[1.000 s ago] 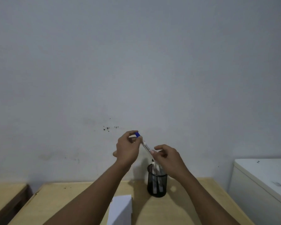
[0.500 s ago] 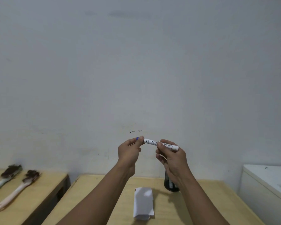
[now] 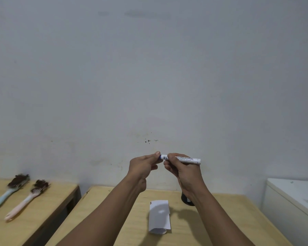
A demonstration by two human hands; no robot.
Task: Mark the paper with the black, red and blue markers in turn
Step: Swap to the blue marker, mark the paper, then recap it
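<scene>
I hold a white-bodied blue marker (image 3: 186, 159) level in front of the wall, well above the table. My right hand (image 3: 181, 170) grips its barrel. My left hand (image 3: 143, 166) pinches the blue cap at the marker's left end. The white paper (image 3: 159, 216) lies folded on the wooden table (image 3: 226, 217) below my hands, with small dark marks at its top left corner. A black mesh pen holder (image 3: 187, 200) stands behind the paper, mostly hidden by my right forearm.
A second wooden table (image 3: 48, 201) at the left carries two brushes, one with a mint handle (image 3: 6, 196) and one with a pink handle (image 3: 25, 201). A white cabinet (image 3: 292, 201) stands at the right. A gap separates the two tables.
The marker has come out of the pen holder and turned from tilted to level. My right hand slid along the barrel toward the cap. The view swung left, showing the brushes.
</scene>
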